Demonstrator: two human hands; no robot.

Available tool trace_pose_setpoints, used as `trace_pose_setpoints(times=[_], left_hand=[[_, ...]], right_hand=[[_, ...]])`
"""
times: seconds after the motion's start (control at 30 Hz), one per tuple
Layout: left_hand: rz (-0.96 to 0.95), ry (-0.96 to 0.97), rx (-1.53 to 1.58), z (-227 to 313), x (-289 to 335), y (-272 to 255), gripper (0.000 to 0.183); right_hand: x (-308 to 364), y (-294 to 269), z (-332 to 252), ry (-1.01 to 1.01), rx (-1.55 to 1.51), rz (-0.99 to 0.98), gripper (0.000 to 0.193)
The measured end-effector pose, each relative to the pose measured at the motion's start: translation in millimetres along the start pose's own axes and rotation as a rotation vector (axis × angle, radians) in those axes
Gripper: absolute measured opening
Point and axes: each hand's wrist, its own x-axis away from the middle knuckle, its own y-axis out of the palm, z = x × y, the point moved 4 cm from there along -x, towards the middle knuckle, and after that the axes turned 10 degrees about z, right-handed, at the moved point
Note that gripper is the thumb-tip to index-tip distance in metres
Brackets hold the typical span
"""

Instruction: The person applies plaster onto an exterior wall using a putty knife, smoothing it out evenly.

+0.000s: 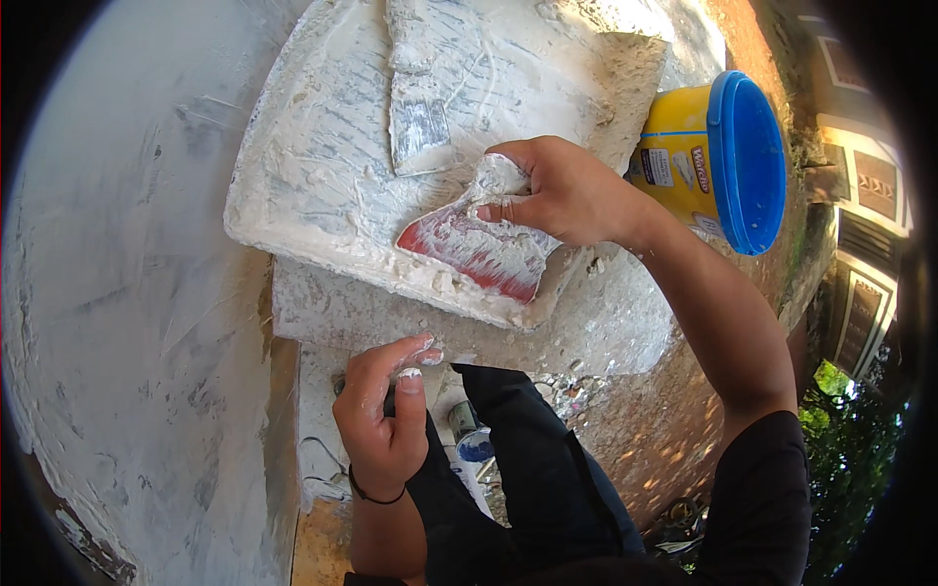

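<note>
My right hand (572,190) grips a red plaster scraper (474,256) smeared with whitish paste. Its broad edge rests against the near right part of a paste-covered tray (293,215), beside the rim. My left hand (383,405) is below the tray's near edge, holding nothing. Its fingers are bent, with a gap between thumb and index finger, and white paste coats the fingertips. A second flat blade (420,132), caked in paste, lies on the tray, left of the scraper.
A yellow bucket with a blue rim (728,156) stands to the right of the tray. At left stretches a large whitish smeared surface (147,244). The tray sits on a rough, paste-spattered board (606,322). Down near my legs is a small can with blue inside (474,444).
</note>
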Motion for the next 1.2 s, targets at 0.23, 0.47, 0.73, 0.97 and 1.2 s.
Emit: trace_pose_setpoints(times=[0.23,0.47,0.73,0.97,1.2], left_hand=[[-0.045,0.07,-0.052,0.1,-0.9,-3.2,0.028],[0.017,0.014,0.028,-6.1,1.9,-5.5,0.022],[0.016,0.001,0.046,-1.9,-0.4,-5.1,0.022],[0.013,0.026,0.004,-3.6,-2.1,-11.4,0.022],[-0.003,0.024,0.018,-3.5,-5.9,-7.2,0.022]], right_hand=[[-13.9,-11.9,-0.9,-0.098,0.048,0.12,0.034],[-16.5,2.8,-7.6,-0.022,0.063,-0.076,0.035],[-15.2,2.9,-3.0,0.003,0.091,-0.128,0.034],[-14.8,0.8,-4.0,0.039,0.088,-0.166,0.033],[-19.5,4.5,-3.2,-0.001,0.018,-0.153,0.03]])
